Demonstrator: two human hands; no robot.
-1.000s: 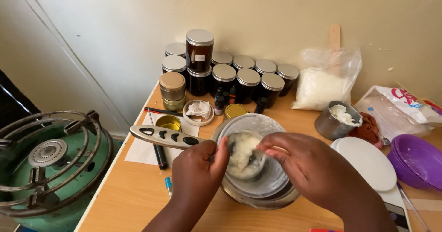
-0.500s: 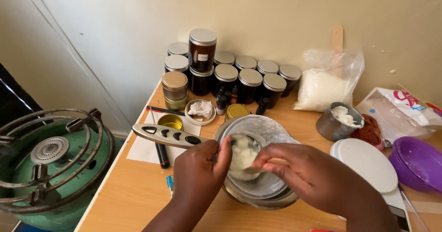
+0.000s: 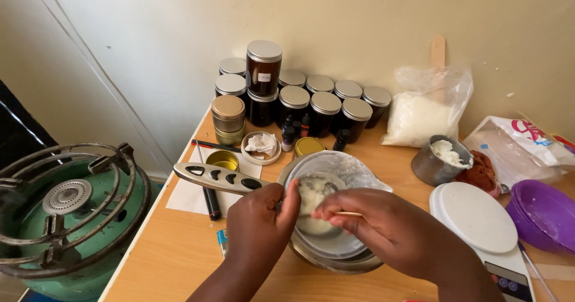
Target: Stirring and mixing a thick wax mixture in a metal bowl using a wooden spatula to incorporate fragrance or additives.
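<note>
the small pot (image 3: 317, 203) of pale wax sits inside the metal bowl (image 3: 335, 260) at the front middle of the desk (image 3: 173, 254); left hand (image 3: 257, 230) is closed round the pot's near side, fingers wrapped on its grey handle (image 3: 218, 179) that juts out to the left; right hand (image 3: 389, 233) pinches a thin wooden stick (image 3: 347, 214), fingers shut tight on it, tip down in the wax; crowded all round; behind the bowl a cluster of dark jars (image 3: 311, 101) with silver lids stands against the wall, one stacked taller; a gold tin (image 3: 223, 158) and a small white dish (image 3: 262, 146) lie just left of them on a white sheet (image 3: 191, 197), a black pen across it; to the right a bag of white flakes (image 3: 422, 113), a metal cup (image 3: 437, 161) with white lumps, a white scale (image 3: 479, 224) and purple bowls (image 3: 542, 215); pale wooden desk top, cream wall behind; a green gas stove (image 3: 66, 218) stands off the left edge.
</note>
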